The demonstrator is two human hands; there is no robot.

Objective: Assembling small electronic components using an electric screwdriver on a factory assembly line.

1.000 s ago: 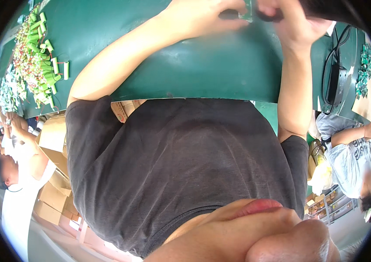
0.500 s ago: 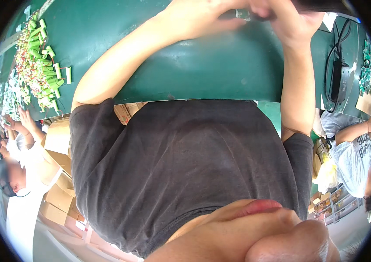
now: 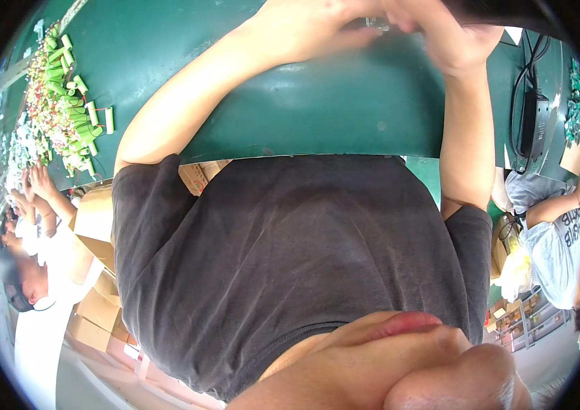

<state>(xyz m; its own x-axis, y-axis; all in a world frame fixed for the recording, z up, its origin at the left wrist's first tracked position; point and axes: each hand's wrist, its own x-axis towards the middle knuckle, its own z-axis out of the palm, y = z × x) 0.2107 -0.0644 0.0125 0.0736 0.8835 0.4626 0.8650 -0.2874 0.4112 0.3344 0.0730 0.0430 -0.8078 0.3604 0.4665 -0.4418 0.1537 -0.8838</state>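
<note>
Clear piece [image 3: 376, 24] looks light, stiff; I'd pinch its edges; whether left hand [image 3: 320, 29] or right hand [image 3: 455, 42] fingers clamp it, I can't tell.

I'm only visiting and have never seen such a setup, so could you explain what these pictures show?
There's no robot here: a fisheye camera worn on a person's head looks down at their bare left hand and right hand, so straight edges look bent. On the green table, green cylinders with red wires are heaped at left; a black box-shaped device lies at right. The hands come together near the top edge, beside a small clear-looking piece; I can't tell whether it is held.
</note>
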